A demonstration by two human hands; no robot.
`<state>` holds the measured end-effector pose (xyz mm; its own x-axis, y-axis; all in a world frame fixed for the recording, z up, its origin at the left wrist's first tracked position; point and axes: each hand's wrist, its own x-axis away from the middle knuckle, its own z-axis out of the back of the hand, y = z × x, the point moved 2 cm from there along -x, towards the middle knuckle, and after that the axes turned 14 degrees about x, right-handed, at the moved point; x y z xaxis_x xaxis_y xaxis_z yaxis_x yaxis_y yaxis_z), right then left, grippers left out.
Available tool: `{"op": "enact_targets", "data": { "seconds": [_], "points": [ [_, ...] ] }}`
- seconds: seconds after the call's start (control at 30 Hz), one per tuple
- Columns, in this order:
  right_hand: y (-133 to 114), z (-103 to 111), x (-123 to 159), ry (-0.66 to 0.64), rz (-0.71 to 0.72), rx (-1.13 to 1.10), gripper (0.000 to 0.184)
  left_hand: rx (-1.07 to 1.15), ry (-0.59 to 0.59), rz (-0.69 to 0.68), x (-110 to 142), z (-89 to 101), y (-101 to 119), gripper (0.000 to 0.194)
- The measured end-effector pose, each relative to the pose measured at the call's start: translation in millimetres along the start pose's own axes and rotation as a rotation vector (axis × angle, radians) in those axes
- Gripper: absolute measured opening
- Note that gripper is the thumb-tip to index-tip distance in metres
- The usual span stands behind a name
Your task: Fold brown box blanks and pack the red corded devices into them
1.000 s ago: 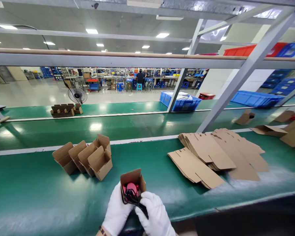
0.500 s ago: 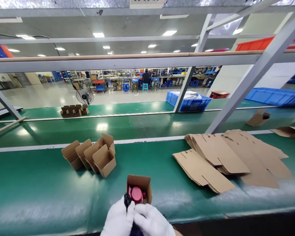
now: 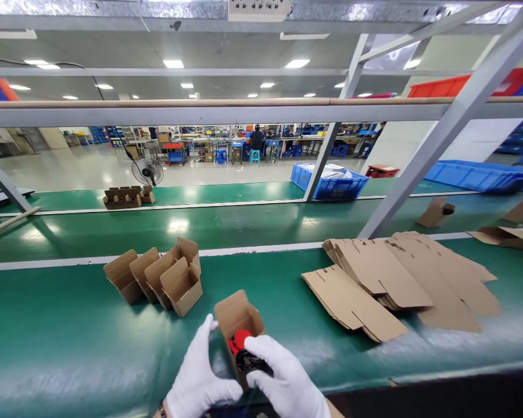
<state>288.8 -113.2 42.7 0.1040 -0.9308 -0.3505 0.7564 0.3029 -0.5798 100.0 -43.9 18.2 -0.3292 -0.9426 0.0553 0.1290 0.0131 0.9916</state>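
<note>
An upright cardboard box point(image 3: 233, 307) with its lid flap raised stands in front of me, tilted a little. Inside it sits a red round part point(image 3: 239, 338). My right hand point(image 3: 283, 371), in a white glove, pinches a bundled black cable point(image 3: 248, 361) at the box opening, beside the red part. To the left of the box is my left hand point(image 3: 203, 371), also gloved in white, thumb and fingers spread apart around the box's near left side. Whether its fingertips touch the cardboard I cannot tell.
Several open cardboard boxes point(image 3: 181, 284) stand in a row to the left. Flat cardboard blanks point(image 3: 353, 299) lie stacked at right. Beyond, a belt carries folded boxes point(image 3: 433, 212); a blue crate point(image 3: 337, 186) stands behind a slanted metal post point(image 3: 418, 157).
My left hand has let go of the black cable and opened to the left of the box. My right hand has brought the cable to the opening. The box has turned slightly.
</note>
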Motion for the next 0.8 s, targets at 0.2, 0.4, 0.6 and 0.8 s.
{"op": "enact_targets", "data": {
  "seconds": [0.2, 0.4, 0.6, 0.8],
  "points": [
    [9, 4, -7, 0.044, -0.122, 0.052, 0.047, 0.328, -0.172, 0.003, -17, -57.8, -8, 0.080],
    [36, 6, -31, 0.261, -0.044, 0.398, 0.035, 0.025, 0.143, -0.100, -24, -53.3, -28, 0.051],
    [29, -22, -63, -0.236, -0.007, 0.781, 0.032, -0.057, 0.147, -0.135, -28, -47.9, -50, 0.045],
    [-8, -7, -70, -0.533, -0.195, 0.694, 0.058, -0.027, 0.119, -0.163, -32, -39.9, -33, 0.035]
  ]
}}
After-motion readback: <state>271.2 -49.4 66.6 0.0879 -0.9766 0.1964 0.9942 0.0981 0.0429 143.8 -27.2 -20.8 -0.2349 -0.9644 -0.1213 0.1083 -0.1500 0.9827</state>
